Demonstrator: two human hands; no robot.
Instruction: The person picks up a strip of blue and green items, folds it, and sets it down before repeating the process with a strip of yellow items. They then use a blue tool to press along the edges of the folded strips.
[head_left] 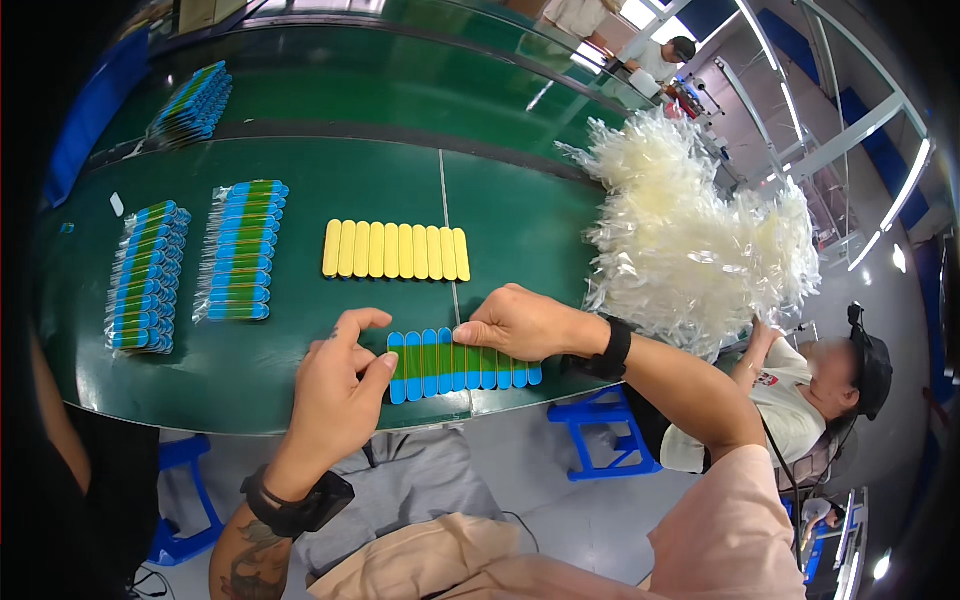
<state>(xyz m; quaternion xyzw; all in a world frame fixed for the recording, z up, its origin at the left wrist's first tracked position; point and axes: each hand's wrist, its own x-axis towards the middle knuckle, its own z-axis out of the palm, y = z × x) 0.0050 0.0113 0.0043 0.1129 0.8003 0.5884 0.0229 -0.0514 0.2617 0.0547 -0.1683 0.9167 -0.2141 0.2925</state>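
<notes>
Near the table's front edge lies a row of blue-and-green, round-ended strips (pixel 432 378) that look like small nail files, set side by side. My left hand (pixel 340 375) is at the row's left end, thumb and forefinger apart, with nothing seen between them. Over the row's middle and right part is my right hand (pixel 530 325), its fingers curled under and its thumb tip on or just above the strips. The palm hides whatever those fingers may hold. Farther off lies a row of yellow strips (pixel 396 250) of the same shape.
Stacks of clear-wrapped blue-and-green strips (pixel 245 250) (pixel 148 278) stand at the left, with another bundle (pixel 195 103) beyond the dark divider. A large heap of clear plastic sleeves (pixel 690 220) covers the right side. A person in a black hat (pixel 800 385) sits beside it. Blue stools (pixel 603 435) stand below.
</notes>
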